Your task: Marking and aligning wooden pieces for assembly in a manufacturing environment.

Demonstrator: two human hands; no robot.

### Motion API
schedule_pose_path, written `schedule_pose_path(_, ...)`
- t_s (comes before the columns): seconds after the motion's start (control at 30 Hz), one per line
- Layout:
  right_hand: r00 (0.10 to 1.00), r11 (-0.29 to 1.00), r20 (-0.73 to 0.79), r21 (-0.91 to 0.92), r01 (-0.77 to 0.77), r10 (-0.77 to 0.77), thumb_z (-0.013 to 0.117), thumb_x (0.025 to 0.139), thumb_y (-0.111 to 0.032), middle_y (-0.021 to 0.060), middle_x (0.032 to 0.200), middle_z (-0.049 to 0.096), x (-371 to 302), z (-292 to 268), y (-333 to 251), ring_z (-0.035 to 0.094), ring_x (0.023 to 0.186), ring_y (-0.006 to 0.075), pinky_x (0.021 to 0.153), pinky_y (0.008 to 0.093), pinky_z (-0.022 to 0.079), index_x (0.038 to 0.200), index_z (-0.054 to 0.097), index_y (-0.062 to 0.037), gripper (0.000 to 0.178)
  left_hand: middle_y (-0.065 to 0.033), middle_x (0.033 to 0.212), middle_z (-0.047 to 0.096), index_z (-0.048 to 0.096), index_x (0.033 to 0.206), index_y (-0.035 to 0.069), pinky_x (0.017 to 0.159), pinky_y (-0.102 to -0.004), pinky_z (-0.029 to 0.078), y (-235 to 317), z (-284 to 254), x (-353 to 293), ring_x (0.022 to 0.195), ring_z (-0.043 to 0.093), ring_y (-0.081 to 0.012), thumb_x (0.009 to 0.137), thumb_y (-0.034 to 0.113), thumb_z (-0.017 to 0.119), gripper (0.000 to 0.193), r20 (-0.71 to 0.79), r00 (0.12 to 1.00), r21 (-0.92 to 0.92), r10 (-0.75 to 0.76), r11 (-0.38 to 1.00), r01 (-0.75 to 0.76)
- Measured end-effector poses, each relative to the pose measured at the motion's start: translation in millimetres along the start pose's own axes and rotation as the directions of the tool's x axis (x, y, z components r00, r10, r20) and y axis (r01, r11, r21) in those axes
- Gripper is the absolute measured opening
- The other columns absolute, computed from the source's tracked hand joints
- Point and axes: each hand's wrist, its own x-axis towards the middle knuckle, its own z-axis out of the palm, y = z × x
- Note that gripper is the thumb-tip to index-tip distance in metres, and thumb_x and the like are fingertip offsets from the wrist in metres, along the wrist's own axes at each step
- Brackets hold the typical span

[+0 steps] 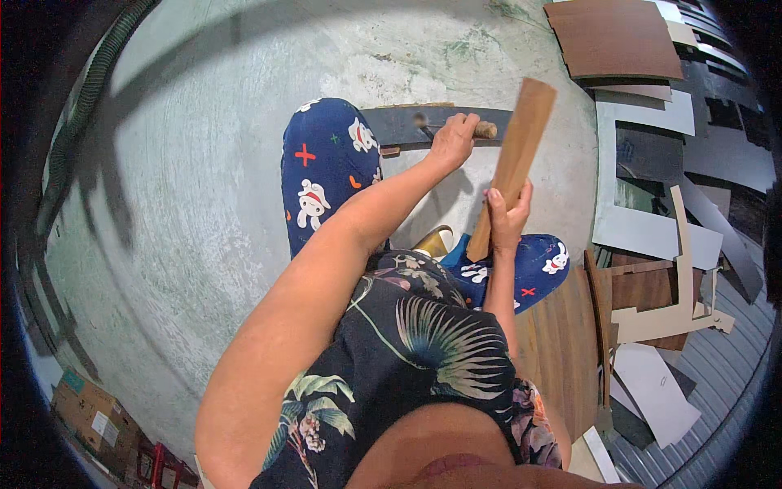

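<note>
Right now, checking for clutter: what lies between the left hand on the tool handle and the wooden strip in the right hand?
Head view: nothing between left hand and wooden strip but the handle's end.

Long brown wooden strip (515,163), tilted upright; dark flat board (407,125) on concrete floor.

A: Where do the hands sit relative to the knees?

B: The left hand (453,138) grips a round wooden handle (486,129) lying on the long dark flat strip (407,125), ahead of the left knee. The right hand (508,218) holds the brown wooden slat (515,159) upright, just right of that handle.

A: And around them?

B: Stacked laminate board offcuts (652,236) lie right, on the concrete floor (204,163); a cardboard box (90,411) lies far left, behind.
</note>
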Motion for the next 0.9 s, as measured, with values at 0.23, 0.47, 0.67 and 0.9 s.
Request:
schedule_pose_path(0.23,0.987,0.995,0.145,-0.082,-0.06,0.071,0.071,0.081,-0.018,0.0139,0.108,0.061,-6.4,8.7,-10.0,0.059,0.099,0.0216,0.087,0.0356,0.048,0.124,0.05,0.0006,0.051,-0.0181,0.097,0.058,0.052,0.102,0.006,0.081,-0.0502,0.05,-13.1,4.9,-2.6,0.097,0.058,-0.0396,0.079,0.001,0.059,0.025,0.022,0.992,-0.044,-0.126,0.991,0.127)
schedule_pose_path(0.47,0.999,0.999,0.015,-0.022,-0.029,0.029,0.071,0.08,-0.021,0.0134,0.112,0.058,4.8,-0.7,-7.3,0.057,0.103,0.0218,0.092,0.0361,0.046,0.127,0.048,0.0013,0.057,-0.0178,0.099,0.058,0.051,0.104,0.007,0.079,-0.0502,0.052,4.4,5.6,1.6,0.096,0.058,-0.0407,0.076,-0.002,0.059,0.03,-0.043,0.999,-0.024,-0.007,1.0,0.006)
schedule_pose_path(0.67,0.997,0.997,0.005,0.001,-0.073,0.073,0.072,0.08,-0.02,0.0139,0.113,0.058,-0.5,-5.9,2.7,0.057,0.105,0.0222,0.094,0.0365,0.045,0.128,0.047,0.0023,0.059,-0.018,0.1,0.057,0.051,0.107,0.007,0.079,-0.0501,0.052,7.8,2.9,1.3,0.097,0.058,-0.0404,0.074,-0.002,0.061,0.035,-0.051,0.999,-0.013,-0.018,1.0,0.018)
schedule_pose_path(0.9,0.998,0.998,0.011,0.021,-0.062,0.062,0.072,0.079,-0.019,0.0134,0.113,0.058,-0.3,-3.7,-1.1,0.056,0.105,0.0227,0.094,0.0364,0.044,0.127,0.048,0.002,0.057,-0.0179,0.101,0.057,0.05,0.107,0.007,0.079,-0.0499,0.052,7.1,2.7,2.1,0.097,0.058,-0.0402,0.074,0.0,0.064,0.037,-0.027,0.999,0.005,-0.042,0.999,0.042)
